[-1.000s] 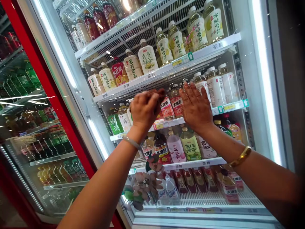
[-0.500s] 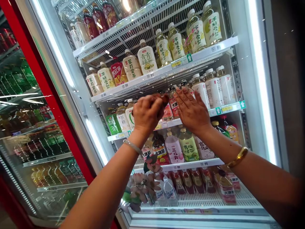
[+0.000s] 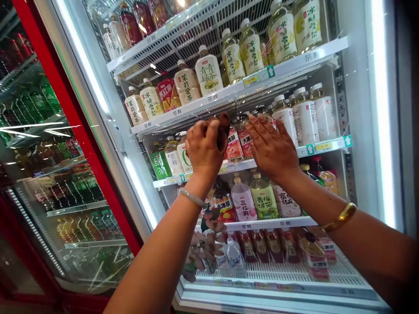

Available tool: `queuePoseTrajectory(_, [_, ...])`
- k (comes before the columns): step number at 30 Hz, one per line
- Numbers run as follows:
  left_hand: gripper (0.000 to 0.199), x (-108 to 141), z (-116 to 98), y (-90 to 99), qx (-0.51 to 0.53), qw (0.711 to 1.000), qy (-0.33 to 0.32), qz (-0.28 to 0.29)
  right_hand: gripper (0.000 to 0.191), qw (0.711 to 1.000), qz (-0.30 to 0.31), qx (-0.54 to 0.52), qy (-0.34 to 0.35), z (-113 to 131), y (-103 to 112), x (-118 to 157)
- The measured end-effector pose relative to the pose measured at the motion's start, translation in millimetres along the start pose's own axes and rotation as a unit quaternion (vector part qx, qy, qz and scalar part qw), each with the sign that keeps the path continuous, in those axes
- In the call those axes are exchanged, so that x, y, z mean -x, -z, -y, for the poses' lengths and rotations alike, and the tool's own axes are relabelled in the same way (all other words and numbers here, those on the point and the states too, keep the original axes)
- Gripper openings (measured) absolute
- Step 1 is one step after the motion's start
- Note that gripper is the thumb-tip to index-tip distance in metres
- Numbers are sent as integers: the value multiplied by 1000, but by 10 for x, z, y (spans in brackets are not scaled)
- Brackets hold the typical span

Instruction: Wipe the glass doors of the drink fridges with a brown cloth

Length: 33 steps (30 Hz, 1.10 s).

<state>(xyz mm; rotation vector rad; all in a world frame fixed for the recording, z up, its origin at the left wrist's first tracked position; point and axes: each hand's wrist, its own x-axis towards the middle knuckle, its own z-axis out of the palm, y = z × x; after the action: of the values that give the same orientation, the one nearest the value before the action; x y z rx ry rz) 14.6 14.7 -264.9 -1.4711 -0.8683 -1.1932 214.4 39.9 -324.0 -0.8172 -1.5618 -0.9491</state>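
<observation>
My left hand [image 3: 204, 146] is raised and curled closed, with a pale bangle [image 3: 193, 198] on its wrist. A dark reddish-brown shape [image 3: 224, 120] shows at its fingers; I cannot make out whether it is something held or a reflection. My right hand [image 3: 273, 146] is flat with its fingers stretched upward, palm toward the drinks fridge, and a gold bangle [image 3: 340, 218] circles its wrist. Whether its fingertips touch glass is unclear. Behind and between the hands, red-labelled tea bottles [image 3: 234, 146] stand on the middle shelf.
Pear drink bottles [image 3: 252, 52] line the shelf above. Below stand a pink-labelled bottle [image 3: 242, 200] and a green-labelled bottle [image 3: 264, 200]. Faint flowers [image 3: 203, 250] overlap the lower left shelves. A red frame [image 3: 78, 126] divides off another drinks fridge on the left.
The view has shifted slightly, so shelves and both hands sit farther right. My left hand remains closed and my right hand flat, in much the same positions against the shelves.
</observation>
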Motion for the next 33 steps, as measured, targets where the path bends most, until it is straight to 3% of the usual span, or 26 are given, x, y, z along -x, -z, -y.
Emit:
queuePoseTrajectory(2, [33, 48, -110, -30, 3, 999, 35, -22, 68, 1000, 5, -2, -5, 5, 8, -7])
queuePoseTrajectory(3, [30, 167, -200, -39, 10, 999, 18, -27, 67, 1000, 7, -3, -7, 2, 10, -8])
queuePoseTrajectory(7, [19, 762, -402, -31, 46, 985, -162, -37, 66, 1000, 7, -15, 0, -26, 0, 1])
queuePoseTrajectory(10, [18, 686, -157, -7, 41, 961, -271, -25, 68, 1000, 4, -5, 11, -33, -9, 9])
queuePoseTrajectory(12, [16, 369, 86, 0, 27, 975, -219, -6, 68, 1000, 8, 0, 6, -20, -5, 10])
queuePoseTrajectory(14, [18, 64, 235, -16, 14, 996, -81, -30, 68, 1000, 16, -4, -7, -3, 3, 5])
queuePoseTrajectory(16, [24, -33, 210, -48, 12, 998, 4, -56, 67, 1000, 20, -9, -14, 11, 10, -2])
queuePoseTrajectory(17, [23, 20, 139, -63, 17, 998, 4, -59, 67, 1000, 19, -10, -14, 14, 12, -6])
queuePoseTrajectory(18, [19, 131, 47, -75, 24, 998, -18, -56, 66, 1000, 18, -9, -14, 16, 14, -9])
queuePoseTrajectory(21, [15, 577, -183, -84, 54, 985, -163, -30, 66, 1000, 24, -7, -6, 5, 18, -7])
queuePoseTrajectory(23, [15, 725, -175, -65, 66, 964, -256, -26, 66, 1000, 28, -7, -5, -16, 22, 11])
queuePoseTrajectory(25, [15, 646, -29, -28, 62, 951, -303, -16, 65, 1000, 24, -5, -4, -38, 24, 36])
queuePoseTrajectory(27, [14, 413, 162, 10, 42, 964, -261, 5, 65, 1000, 12, -4, -2, -35, 15, 45])
queuePoseTrajectory(29, [17, 182, 283, 32, 12, 991, -134, 11, 63, 1000, -13, -11, -14, 26, -19, 6])
queuePoseTrajectory(31, [22, 87, 272, 27, -9, 1000, -15, -10, 61, 998, -43, -22, -39, 163, -82, -99])
queuePoseTrajectory(33, [25, 169, 174, 6, -8, 999, 20, -33, 59, 996, -52, -33, -57, 353, -165, -248])
